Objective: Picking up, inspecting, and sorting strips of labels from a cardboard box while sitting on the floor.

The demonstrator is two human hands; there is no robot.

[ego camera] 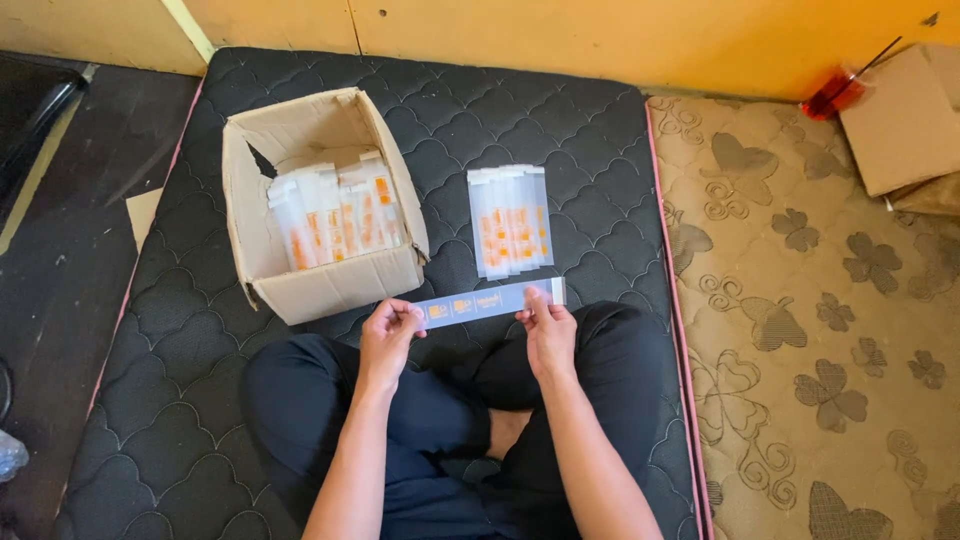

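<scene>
Dark quilted mattress (560, 130) — both hands, left (385, 335) and right (548, 335), pinch a clear sleeve (490, 300) (long axis crosswise, ends sideways).

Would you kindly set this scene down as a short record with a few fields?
Setting: person sitting cross-legged on a dark quilted mattress
Left hand: pinches the left end of a long clear sleeve
Right hand: pinches the sleeve near its right end
Sleeve: held level across the lap, orange marks on it
Cardboard box: open, ahead on the left, packed with similar sleeves
Loose pile: similar sleeves fanned flat on the mattress, right of the box
Beside: tan floral mattress on the right
</scene>
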